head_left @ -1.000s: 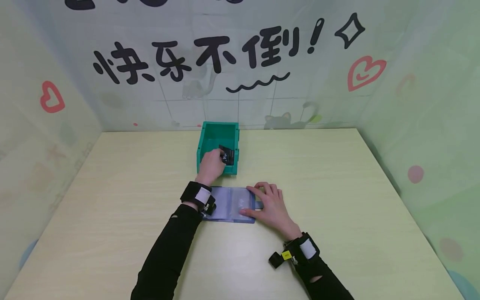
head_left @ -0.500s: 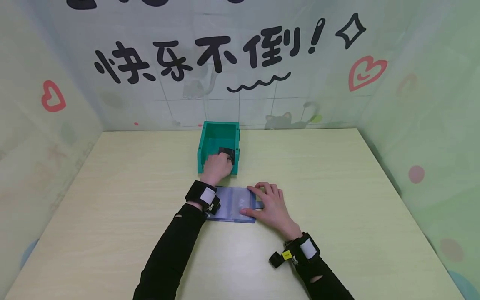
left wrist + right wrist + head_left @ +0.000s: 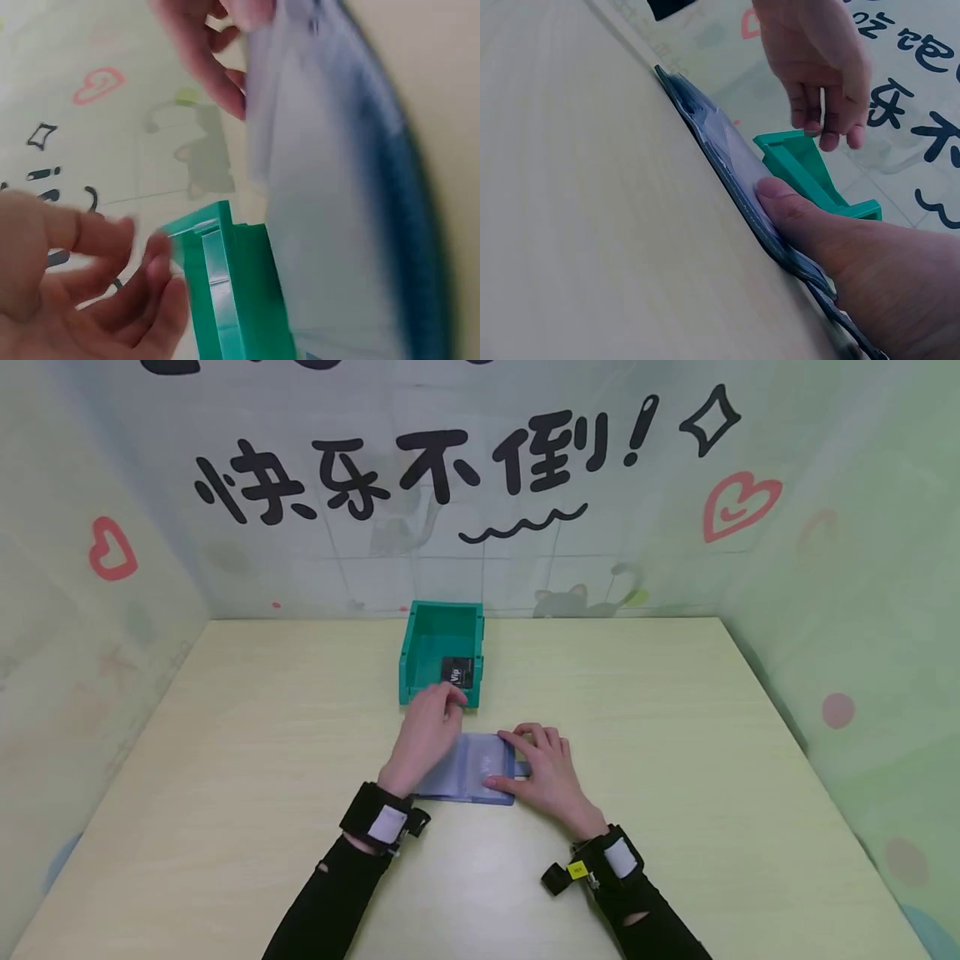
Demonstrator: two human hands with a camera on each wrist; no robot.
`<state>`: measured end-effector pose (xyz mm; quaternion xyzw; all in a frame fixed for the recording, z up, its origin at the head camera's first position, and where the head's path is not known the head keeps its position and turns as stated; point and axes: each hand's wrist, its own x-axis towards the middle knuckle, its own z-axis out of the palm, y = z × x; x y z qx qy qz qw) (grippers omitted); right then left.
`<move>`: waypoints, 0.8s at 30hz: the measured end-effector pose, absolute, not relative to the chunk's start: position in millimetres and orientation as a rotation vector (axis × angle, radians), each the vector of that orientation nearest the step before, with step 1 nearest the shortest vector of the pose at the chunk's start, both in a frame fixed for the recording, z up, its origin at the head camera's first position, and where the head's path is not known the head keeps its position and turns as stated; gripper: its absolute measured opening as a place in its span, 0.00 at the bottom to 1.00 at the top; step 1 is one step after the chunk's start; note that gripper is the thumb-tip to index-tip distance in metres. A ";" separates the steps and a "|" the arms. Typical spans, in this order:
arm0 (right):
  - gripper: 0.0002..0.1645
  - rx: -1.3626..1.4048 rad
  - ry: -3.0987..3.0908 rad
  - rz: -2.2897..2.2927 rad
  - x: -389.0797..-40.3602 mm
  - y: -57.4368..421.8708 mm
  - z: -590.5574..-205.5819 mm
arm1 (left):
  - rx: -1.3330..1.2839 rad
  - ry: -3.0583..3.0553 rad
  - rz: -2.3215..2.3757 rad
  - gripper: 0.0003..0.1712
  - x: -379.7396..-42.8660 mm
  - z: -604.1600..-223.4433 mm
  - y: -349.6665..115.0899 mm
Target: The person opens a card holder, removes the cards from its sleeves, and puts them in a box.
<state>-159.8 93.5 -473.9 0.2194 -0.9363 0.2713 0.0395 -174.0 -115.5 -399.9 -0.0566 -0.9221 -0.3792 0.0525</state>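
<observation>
An opened blue card holder [image 3: 480, 768] with clear plastic sleeves lies on the table. My right hand [image 3: 546, 777] holds its right side, the thumb [image 3: 784, 199] on the clear sleeve and the index finger at the far corner. Above the left part of the holder, my left hand [image 3: 429, 731] hovers with loosely bent fingers; both wrist views show nothing in them. Just past its fingertips stands a green plastic bin [image 3: 442, 631], its near rim partly covered by that hand. Inside the bin lies a black card [image 3: 457, 672] marked "Vip".
Pale wooden table [image 3: 270, 727] surrounds the holder and bin. A printed backdrop [image 3: 300, 568] with dark writing rises behind the table, and green-tinted side walls stand left and right. A strap with a small camera sits on each wrist.
My left hand has drawn back out of the green bin toward me, uncovering the black card there. My right hand has stayed on the card holder.
</observation>
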 end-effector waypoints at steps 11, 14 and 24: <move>0.39 0.668 -2.754 0.974 -160.1 96.4 -478.0 | -0.204 -2.932 -1.405 0.08 -139.0 -431.2 -131.4; 0.29 0.695 -2.643 1.133 -161.1 96.8 -479.1 | -0.204 -2.931 -1.444 0.09 -138.8 -433.6 -133.0; 0.16 0.851 -2.362 1.586 -166.2 97.3 -479.2 | -0.171 -2.950 -1.525 0.15 -139.0 -434.1 -139.8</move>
